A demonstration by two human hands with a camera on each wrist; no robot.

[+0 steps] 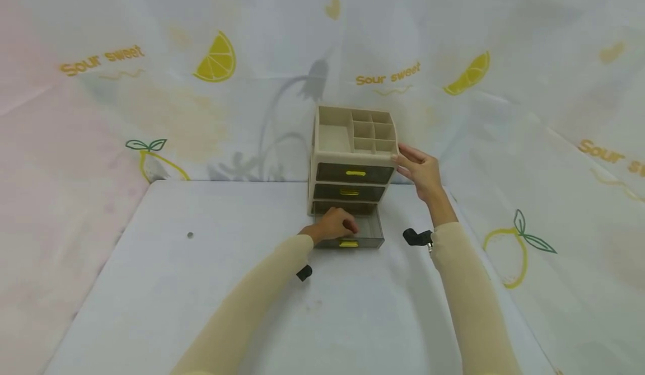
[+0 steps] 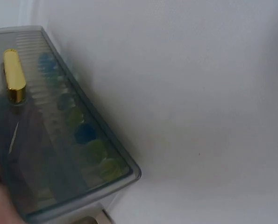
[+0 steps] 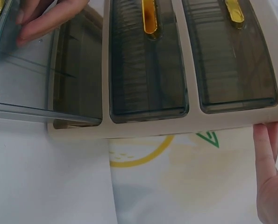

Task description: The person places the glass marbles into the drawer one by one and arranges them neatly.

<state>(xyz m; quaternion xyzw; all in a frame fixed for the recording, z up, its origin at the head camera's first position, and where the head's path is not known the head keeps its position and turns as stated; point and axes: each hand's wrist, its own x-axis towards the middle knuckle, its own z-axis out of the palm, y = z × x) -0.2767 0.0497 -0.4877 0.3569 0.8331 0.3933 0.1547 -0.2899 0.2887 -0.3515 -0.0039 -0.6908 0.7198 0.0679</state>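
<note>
A beige desktop drawer organizer (image 1: 354, 157) stands on the table, its dark see-through drawers fitted with gold handles. The bottom drawer (image 1: 372, 226) is pulled out. My left hand (image 1: 335, 223) is over this drawer with its fingers bent down into it; nothing shows between thumb and finger in the right wrist view. Through the drawer front, the left wrist view shows several blurred round blue and green pieces (image 2: 85, 133) in a row. My right hand (image 1: 420, 169) rests its straight fingers (image 3: 266, 154) against the organizer's right side, near the top.
Open compartments (image 1: 373, 130) form the organizer's top. A small grey round piece (image 1: 190, 235) lies on the white table (image 1: 227, 212) at the left. Behind the table hangs a lemon-printed cloth (image 1: 262, 22). Dark wrist-camera mounts (image 1: 417, 237) stick out below the sleeves.
</note>
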